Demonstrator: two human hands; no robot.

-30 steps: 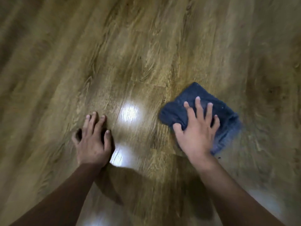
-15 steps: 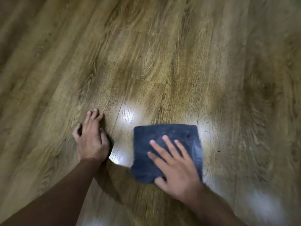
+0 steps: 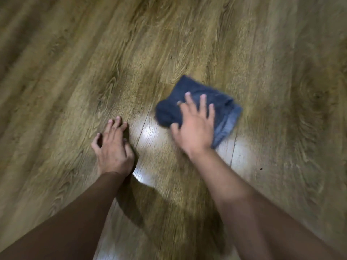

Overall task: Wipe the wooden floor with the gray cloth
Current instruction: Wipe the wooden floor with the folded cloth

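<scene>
A folded blue-gray cloth (image 3: 221, 102) lies on the wooden floor (image 3: 169, 44), right of centre. My right hand (image 3: 195, 126) presses flat on its near half with fingers spread, covering part of it. The cloth's right edge looks lighter and slightly bunched. My left hand (image 3: 112, 147) rests on the bare floor to the left, fingers together and bent, holding nothing. Both forearms reach in from the bottom of the view.
Brown wood-grain planks run diagonally across the whole view. Bright light reflections (image 3: 150, 136) shine on the planks between my hands. A small dark speck (image 3: 261, 168) lies on the floor to the right of my right forearm.
My right hand has slid the cloth away from me and to the right, back from its nearer position half a second ago. The left hand has stayed in place.
</scene>
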